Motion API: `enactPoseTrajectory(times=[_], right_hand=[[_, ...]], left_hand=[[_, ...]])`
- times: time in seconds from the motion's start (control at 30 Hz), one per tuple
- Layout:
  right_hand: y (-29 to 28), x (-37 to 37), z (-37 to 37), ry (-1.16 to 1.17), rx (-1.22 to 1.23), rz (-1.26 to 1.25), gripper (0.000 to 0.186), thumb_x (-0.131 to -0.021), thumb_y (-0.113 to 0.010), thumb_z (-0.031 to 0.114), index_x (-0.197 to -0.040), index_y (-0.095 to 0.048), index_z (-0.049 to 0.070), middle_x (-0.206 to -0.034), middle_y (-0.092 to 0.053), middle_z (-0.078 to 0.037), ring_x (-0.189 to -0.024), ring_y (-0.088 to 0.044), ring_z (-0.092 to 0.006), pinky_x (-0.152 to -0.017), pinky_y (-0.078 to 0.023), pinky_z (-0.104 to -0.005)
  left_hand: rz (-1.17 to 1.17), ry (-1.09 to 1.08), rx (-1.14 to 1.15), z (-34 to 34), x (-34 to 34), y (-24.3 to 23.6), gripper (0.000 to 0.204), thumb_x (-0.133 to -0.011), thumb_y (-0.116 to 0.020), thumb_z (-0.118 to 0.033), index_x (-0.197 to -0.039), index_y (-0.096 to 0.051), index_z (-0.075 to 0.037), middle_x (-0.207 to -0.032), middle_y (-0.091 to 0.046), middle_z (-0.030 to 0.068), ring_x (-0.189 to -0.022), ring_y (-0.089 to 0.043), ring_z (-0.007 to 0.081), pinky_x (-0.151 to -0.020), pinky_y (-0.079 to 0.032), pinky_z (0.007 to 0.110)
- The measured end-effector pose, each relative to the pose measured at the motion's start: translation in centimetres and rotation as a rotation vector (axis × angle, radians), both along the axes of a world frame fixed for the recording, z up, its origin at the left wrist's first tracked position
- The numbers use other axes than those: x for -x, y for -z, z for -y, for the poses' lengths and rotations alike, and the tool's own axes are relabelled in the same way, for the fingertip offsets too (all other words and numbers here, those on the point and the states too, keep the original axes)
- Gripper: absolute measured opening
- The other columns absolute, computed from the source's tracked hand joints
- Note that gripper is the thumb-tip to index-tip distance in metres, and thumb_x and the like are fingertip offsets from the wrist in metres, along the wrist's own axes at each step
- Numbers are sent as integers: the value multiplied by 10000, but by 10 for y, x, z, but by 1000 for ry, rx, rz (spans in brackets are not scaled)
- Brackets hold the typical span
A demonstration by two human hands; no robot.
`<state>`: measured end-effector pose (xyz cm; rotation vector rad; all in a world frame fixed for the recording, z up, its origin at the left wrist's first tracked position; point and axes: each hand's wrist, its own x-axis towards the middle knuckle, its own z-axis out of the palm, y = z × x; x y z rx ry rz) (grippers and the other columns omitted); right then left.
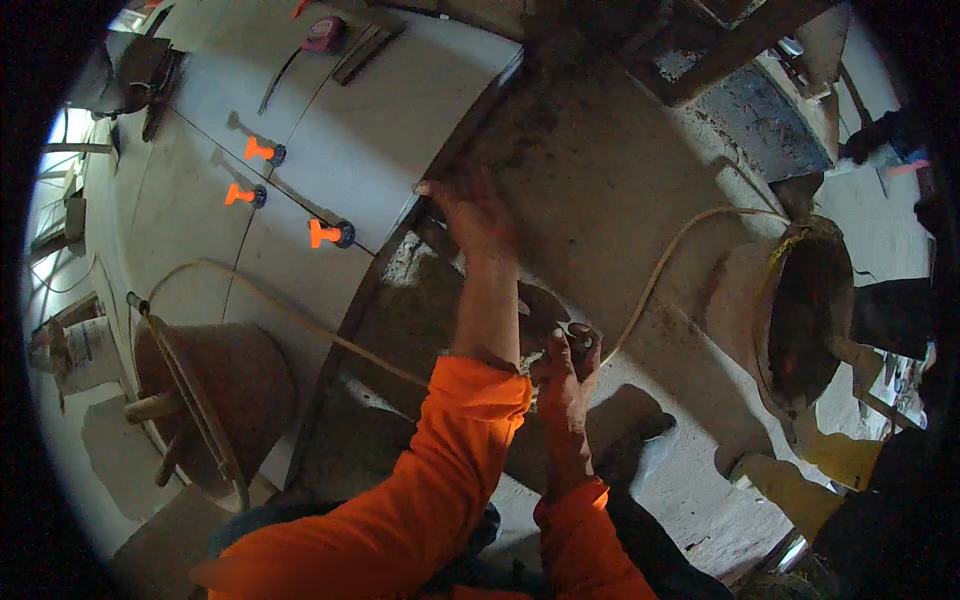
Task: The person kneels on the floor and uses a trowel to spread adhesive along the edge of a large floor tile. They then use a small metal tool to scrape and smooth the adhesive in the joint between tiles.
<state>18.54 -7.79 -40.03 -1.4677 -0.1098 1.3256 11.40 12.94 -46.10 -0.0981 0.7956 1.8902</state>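
My left hand (478, 208) reaches to the front edge of the pale floor tiles (400, 100), its thumb on the tile rim and its fingers spread and partly blurred over bare floor. Nearer me, my right hand (568, 375) is closed around a small dark object with rounded, metal-looking ends; its kind cannot be made out. Across the tile joints stand three orange T-shaped levelling clips (325, 233) with black round bases, left of my left hand. Below my wrist, the bed along the tile edge looks rough and dark.
A mortar-stained bucket (250, 375) with a wooden-handled tool stands left. Another bucket (800, 310) tips at the right, beside a person's yellow boots (840, 455). A tan cord (655, 265) runs across the floor. A red tape measure (323, 35) and narrow strips (365, 52) lie on the tiles.
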Motion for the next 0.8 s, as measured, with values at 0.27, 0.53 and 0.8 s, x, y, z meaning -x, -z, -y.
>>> enactPoseTrajectory(times=[0.27,0.53,0.8], right_hand=[[2,-2,-4,-34,-66,-13,231,-971,-664,171,-1102,-488,99,-852,-504,22,-655,-461,-72,-541,-411,-251],[-4,-3,-9,-66,-66,68,233,-961,-668,194,-1062,-480,103,-819,-505,11,-623,-466,-76,-508,-397,-259],[6,-6,0,-101,-7,-22,256,-959,-670,217,-1085,-492,83,-808,-559,3,-642,-513,-95,-564,-436,-266]], left_hand=[[31,-5,22,-2,0,-6,922,-880,-475,-711,-1524,-272,-82,-1583,-283,138,-1449,-309,280,-1222,-252,413],[-61,88,-67,-2,3,-4,903,-938,-395,-682,-1570,-144,-89,-1620,-211,138,-1493,-230,259,-1244,-194,403],[-1,56,7,3,-4,-8,800,-1007,-359,-595,-1568,-153,-62,-1635,-186,124,-1514,-171,235,-1249,-171,402]])
